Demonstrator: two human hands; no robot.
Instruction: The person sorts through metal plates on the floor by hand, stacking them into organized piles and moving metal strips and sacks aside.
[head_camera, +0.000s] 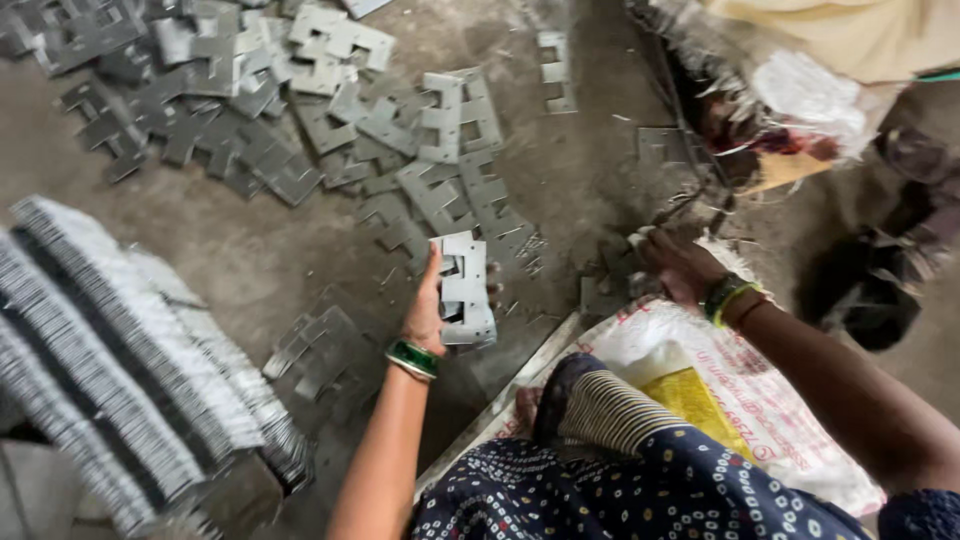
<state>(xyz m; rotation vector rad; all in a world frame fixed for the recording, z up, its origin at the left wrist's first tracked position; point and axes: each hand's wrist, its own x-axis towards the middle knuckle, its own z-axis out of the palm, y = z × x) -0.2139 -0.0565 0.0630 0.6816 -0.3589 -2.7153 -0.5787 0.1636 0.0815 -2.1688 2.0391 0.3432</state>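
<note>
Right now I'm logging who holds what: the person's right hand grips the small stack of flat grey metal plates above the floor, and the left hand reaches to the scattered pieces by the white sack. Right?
Not quite: the head view shows the left hand gripping the stack of flat grey metal plates, and the right hand reaching to the pieces by the white sack.

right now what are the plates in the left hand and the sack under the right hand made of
Plates: likely thin stamped sheet metal, dull grey with a slight sheen, crisp cut-out notches, same as the pile on the floor. Sack: seems woven plastic, white with a fine weave and printed marks; too blurred to be sure.
</note>
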